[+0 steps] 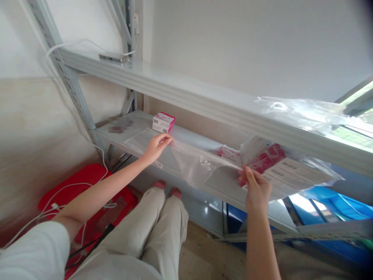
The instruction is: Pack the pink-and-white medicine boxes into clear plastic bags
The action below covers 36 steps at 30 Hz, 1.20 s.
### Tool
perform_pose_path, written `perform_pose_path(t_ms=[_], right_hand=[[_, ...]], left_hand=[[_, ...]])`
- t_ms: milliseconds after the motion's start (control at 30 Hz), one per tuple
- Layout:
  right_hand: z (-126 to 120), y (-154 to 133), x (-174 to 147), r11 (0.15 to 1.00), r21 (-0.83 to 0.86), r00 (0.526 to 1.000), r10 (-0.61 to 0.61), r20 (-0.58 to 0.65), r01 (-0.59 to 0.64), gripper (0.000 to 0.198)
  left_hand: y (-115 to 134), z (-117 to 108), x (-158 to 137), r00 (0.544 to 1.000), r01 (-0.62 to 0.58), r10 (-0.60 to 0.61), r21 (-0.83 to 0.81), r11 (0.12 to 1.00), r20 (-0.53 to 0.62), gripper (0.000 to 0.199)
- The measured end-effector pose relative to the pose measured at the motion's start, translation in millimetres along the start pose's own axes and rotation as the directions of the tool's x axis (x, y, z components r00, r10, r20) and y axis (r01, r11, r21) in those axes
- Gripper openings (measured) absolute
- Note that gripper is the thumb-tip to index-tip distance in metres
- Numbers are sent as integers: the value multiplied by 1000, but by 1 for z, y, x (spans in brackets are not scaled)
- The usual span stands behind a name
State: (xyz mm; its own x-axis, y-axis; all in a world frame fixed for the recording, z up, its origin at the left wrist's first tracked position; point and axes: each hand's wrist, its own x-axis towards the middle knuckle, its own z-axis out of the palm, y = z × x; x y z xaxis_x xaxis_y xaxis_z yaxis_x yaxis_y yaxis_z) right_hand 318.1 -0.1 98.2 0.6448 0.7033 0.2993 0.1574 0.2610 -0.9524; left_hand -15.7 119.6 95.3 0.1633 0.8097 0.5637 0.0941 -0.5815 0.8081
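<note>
A clear plastic bag [195, 165] is stretched between my two hands, above the lower shelf [210, 142]. My left hand [159, 146] pinches one end of its edge, fingers closed. At the other end my right hand [258, 186] is closed on the same edge. Behind my left hand a small white and pink box [163, 122] stands on the shelf. Just beyond my right hand lie pink and white packages in clear plastic [279, 163]; a smaller pink box [230, 153] is partly covered there. Another flat sheet of clear plastic [136, 138] lies left of my left hand.
The upper shelf [186, 87] carries a flat grey device [112, 57] with a white cable and crumpled clear plastic [300, 111]. A red container [87, 186] with cables is on the floor at left. Blue bins [335, 202] sit at lower right.
</note>
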Motion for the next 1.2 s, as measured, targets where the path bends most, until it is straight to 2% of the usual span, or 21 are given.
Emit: perform_pose_path(t_ms=[133, 233, 333, 467, 567, 667, 733, 833, 867, 933, 967, 1033, 1100, 1167, 1200], right_hand=[[-4, -3, 2, 978, -202, 998, -59, 0, 58, 42], [-5, -8, 4, 969, -234, 997, -80, 13, 81, 45], [-2, -6, 15, 974, -221, 999, -43, 26, 48, 46], [12, 20, 48, 980, -198, 997, 42, 65, -28, 51], [27, 51, 66, 977, -156, 984, 160, 77, -147, 60], [45, 78, 60, 949, -72, 945, 314, 98, -308, 73], [59, 91, 41, 944, -66, 940, 328, 98, -322, 80], [79, 102, 1, 967, -93, 953, 251, 171, -238, 94], [85, 103, -13, 973, -105, 955, 223, 193, -206, 104], [93, 100, -36, 978, -172, 972, 150, 180, -119, 122], [94, 97, -45, 973, -208, 980, 128, 150, -95, 124], [93, 88, -61, 963, -255, 992, 110, 55, -92, 115], [90, 77, -77, 962, -256, 996, 88, -30, -93, 99], [90, 66, -95, 967, -255, 999, 21, -44, -32, 89], [92, 61, -104, 965, -263, 1000, -24, -12, 20, 86]], left_hand=[[2, 7, -2, 998, -4, 4, -3, 1000, -56, 29], [9, 9, -1, 993, 10, -8, 21, 1000, -114, 26], [7, 14, 10, 988, 40, -38, 11, 999, -150, 22], [-24, 28, 40, 990, 140, -137, 76, 987, -43, 16], [-58, 42, 62, 944, 311, -329, 245, 918, 36, 14], [-86, 51, 71, 894, 409, -447, 380, 830, 14, 13], [-99, 54, 70, 884, 423, -467, 407, 810, 11, 16], [-113, 56, 66, 896, 401, -444, 417, 816, 7, 19], [-116, 55, 65, 903, 388, -430, 418, 822, 7, 19], [-119, 55, 61, 915, 362, -403, 418, 834, 12, 18], [-119, 54, 58, 926, 339, -376, 423, 840, 5, 18], [-115, 50, 49, 965, 242, -262, 454, 857, -19, 20], [-107, 43, 35, 995, 87, -100, 514, 853, -3, 20], [-96, 34, 16, 996, -50, -7, 590, 806, 94, 17], [-91, 29, 5, 988, -91, -13, 637, 766, 156, 16]])
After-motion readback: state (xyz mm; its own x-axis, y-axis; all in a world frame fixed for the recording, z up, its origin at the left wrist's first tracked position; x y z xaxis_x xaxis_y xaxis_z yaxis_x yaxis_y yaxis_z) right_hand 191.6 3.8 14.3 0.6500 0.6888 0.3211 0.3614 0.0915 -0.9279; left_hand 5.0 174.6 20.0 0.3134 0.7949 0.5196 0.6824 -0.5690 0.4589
